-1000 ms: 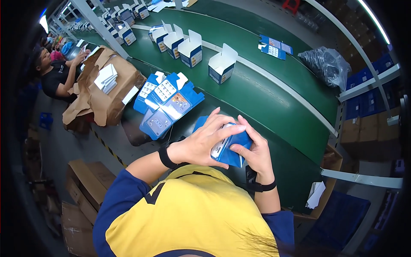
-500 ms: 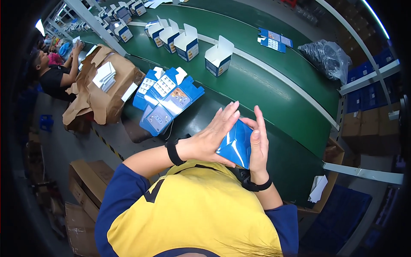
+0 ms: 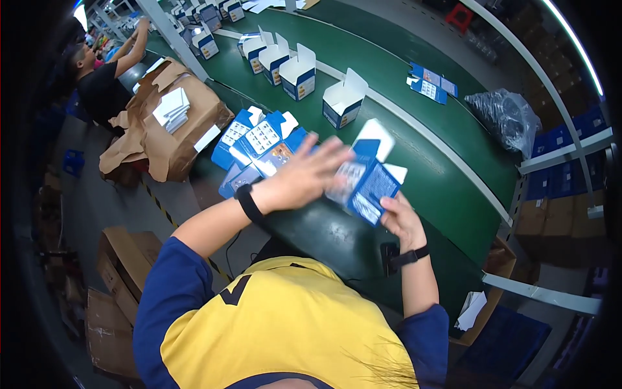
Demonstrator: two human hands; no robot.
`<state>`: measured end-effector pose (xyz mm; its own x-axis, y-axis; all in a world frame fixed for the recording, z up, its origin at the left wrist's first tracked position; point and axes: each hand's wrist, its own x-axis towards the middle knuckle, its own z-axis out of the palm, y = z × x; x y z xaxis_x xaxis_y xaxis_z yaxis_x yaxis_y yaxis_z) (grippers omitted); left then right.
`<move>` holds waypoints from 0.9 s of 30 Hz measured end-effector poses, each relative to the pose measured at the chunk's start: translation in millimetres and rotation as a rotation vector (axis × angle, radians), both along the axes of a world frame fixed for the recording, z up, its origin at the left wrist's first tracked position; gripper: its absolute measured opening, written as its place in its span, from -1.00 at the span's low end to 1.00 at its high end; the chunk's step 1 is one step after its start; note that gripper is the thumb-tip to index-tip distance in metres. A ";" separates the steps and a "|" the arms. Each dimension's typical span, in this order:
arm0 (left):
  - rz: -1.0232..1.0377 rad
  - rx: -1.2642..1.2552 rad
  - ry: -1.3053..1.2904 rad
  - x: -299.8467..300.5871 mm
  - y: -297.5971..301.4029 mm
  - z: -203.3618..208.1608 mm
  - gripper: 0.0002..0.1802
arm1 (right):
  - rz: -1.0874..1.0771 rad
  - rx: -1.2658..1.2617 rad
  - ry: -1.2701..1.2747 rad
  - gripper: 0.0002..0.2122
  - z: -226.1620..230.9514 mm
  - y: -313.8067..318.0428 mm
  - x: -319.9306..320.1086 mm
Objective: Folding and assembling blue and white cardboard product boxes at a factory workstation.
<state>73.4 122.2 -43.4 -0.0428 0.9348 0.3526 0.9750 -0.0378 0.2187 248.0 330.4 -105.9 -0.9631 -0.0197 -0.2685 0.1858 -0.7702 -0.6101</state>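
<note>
A blue folding carton (image 3: 374,189) with white inner flaps opened out at its far end is held above the near edge of the green table. My right hand (image 3: 404,220) grips its lower right corner, thumb on the printed panel. Just left of the carton, my left hand (image 3: 304,174) is spread and smeared by motion, its fingertips close to the carton's side; I cannot tell whether they touch it. Under and beyond my left hand lies a pile of flat blue carton blanks (image 3: 262,139).
Open-topped white-and-blue boxes (image 3: 298,79) stand in a row on the green conveyor (image 3: 421,149). A torn brown paper bundle (image 3: 149,139) with white cards on it stands left, near a person (image 3: 103,81) in black. Another flat blank (image 3: 431,84) and a clear plastic bag (image 3: 504,117) lie far right.
The carton, pressed between both palms before, has opened and turned, showing white flaps. My left hand has moved off it to the left; my right hand has shifted to its lower corner.
</note>
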 end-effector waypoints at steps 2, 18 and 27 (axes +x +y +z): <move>0.537 -0.125 -0.125 -32.7 -18.4 -6.3 0.06 | -0.142 0.568 -0.212 -0.06 2.9 30.3 -43.7; 0.914 -0.164 -0.041 -79.4 -53.4 -33.1 -0.32 | -0.422 0.560 -0.415 -0.10 -96.2 -41.6 -97.6; 0.450 0.061 -1.382 -37.7 -16.8 -16.2 -0.55 | -0.520 0.645 -0.092 -0.58 -20.5 -102.8 -34.7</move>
